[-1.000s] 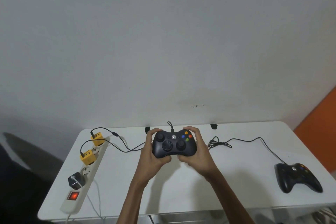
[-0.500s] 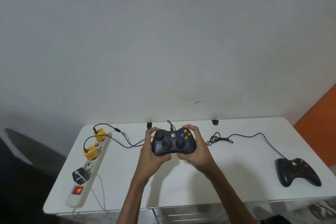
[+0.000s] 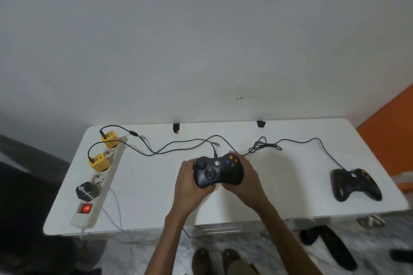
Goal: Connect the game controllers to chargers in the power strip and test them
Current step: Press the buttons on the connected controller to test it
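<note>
Both hands are clamped on the black controller (image 3: 218,171), held just above the near middle of the white table (image 3: 290,185). The left hand (image 3: 190,187) curls round the left grip, its thumb at the edge beside the left stick. The right hand (image 3: 243,183) wraps the right grip; its fingers (image 3: 232,153) reach over the far shoulder, but blur hides where the thumb rests.

A thin cable (image 3: 169,148) leaves the controller's far edge and runs left toward the power strip (image 3: 88,219) along the table's left side. There sit two yellow chargers — the far one (image 3: 110,139) and the nearer one (image 3: 99,162) — then a black plug (image 3: 86,191) and a lit red switch (image 3: 85,209). A second controller (image 3: 355,184) lies well apart at the right, its cable (image 3: 312,139) bunched in a loose tangle (image 3: 263,146) just beyond the right hand.
</note>
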The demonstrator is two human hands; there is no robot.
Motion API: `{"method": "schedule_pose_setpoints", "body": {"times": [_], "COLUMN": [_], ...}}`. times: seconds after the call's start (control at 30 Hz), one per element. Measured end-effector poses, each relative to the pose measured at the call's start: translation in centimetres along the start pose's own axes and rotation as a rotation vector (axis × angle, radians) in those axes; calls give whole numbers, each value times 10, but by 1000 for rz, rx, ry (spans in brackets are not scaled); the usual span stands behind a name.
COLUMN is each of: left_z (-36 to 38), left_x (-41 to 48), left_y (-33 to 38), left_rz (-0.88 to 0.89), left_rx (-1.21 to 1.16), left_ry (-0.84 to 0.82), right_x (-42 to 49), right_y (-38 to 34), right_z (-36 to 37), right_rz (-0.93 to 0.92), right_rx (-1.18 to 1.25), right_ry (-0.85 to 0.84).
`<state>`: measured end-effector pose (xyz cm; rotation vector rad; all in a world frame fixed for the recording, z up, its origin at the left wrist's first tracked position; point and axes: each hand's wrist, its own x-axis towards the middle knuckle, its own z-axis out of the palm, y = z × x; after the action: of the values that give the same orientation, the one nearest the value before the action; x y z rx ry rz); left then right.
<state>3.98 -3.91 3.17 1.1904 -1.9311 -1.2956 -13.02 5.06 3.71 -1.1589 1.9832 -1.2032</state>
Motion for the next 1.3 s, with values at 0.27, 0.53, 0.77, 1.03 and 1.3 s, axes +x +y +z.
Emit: {"method": "schedule_pose_setpoints", "body": {"times": [0.27,0.53,0.77,1.03,1.3], "left_z": [45,77,90,77,5], "left_x": [-6,-11,-12,-10,17], "left_y": [-38,-60,-67,-50,-7], "left_rz": [-48,-84,-115,-177,-201], "left_rx": [98,171,214,330,393], "left_ry": [-84,-120,-119,-168,-17], "right_x": [-15,-26,-27,-10,59], "right_y": [54,89,108,83,22], "right_z": [3,4,4,-20,-24], "right_rz": [165,242,295,233,-51], "right_rx": [-204,-290,-298,-385,-310], "right_ry": [-13,-23,-69,-229,-264]}}
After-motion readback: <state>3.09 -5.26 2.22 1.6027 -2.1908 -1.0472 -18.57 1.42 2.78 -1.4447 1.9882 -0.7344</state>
